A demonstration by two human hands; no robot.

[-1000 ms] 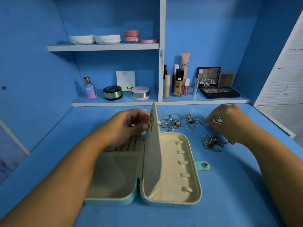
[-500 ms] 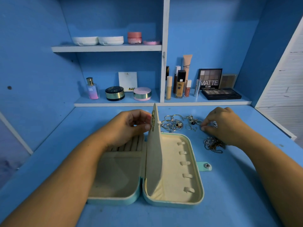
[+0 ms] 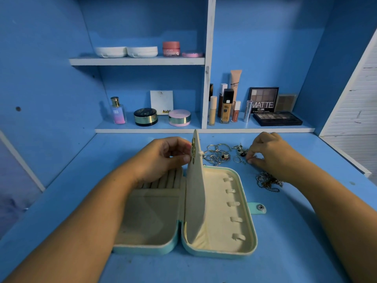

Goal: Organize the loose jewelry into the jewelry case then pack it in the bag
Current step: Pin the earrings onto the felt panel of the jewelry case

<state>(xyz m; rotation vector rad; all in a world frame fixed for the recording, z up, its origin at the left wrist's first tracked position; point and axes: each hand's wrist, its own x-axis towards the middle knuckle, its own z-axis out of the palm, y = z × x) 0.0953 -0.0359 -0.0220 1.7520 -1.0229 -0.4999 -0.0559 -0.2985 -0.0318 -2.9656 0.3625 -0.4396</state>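
near the table's front middle, open jewelry case (image 3: 214,254) lies flat, its cream flap (image 3: 195,201) upright between the halves. left grip (image 3: 163,158) pinches the flap's top edge by small gold earrings (image 3: 193,149) pinned there. ring rolls (image 3: 163,181) fill left half's far end, tabs (image 3: 232,204) line right half. right grip (image 3: 271,154), fingers curled, pinches a small silver piece (image 3: 254,156) beside loose rings (image 3: 218,154); chains (image 3: 267,181) lie just right of the case.

Case shell (image 3: 214,254): you see smooth mint leather-like skin, faint sheen.
Case lining (image 3: 146,217): matt cream cloth, velvety nap.
Divider flap (image 3: 196,190): same matt cream cloth.
Snap (image 3: 260,207): glossy metal stud.
Loose jewelry (image 3: 217,155): polished silvery metal.
Table (image 3: 306,231): painted, smooth satin blue, lightly scuffed near you.
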